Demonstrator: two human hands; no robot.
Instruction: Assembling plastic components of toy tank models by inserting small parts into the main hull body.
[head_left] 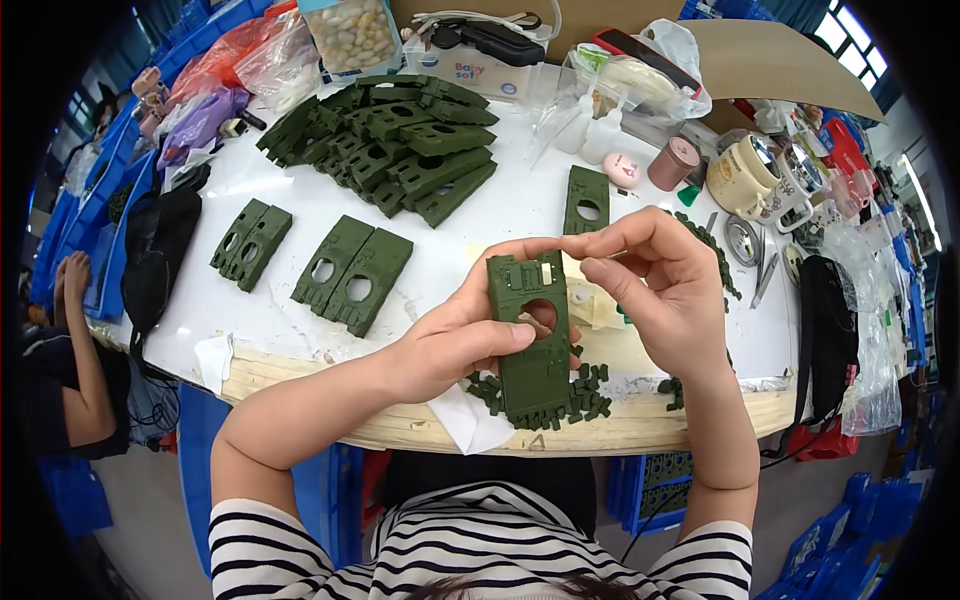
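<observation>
My left hand [445,345] grips a dark green plastic model tank hull [530,385], a long flat piece with a round hole, held upright over the front of the table. The left thumb presses beside the hole. At the piece's upper end, my right hand [665,285] has its thumb and fingers drawn together in a pinch; anything between them is too small or hidden to make out. A small pale patch [547,273] shows near that end. Below the hull lie many tiny green parts [590,395] along the table's front edge.
A large pile of green hulls [390,140] sits at the back. Two pairs of hulls [350,275] lie to the left, a single hull [587,195] behind my hands. Right: a thread spool [674,164], mugs [742,178], tweezers [765,268], tape roll [742,240]. A co-worker's arm [85,350] shows far left.
</observation>
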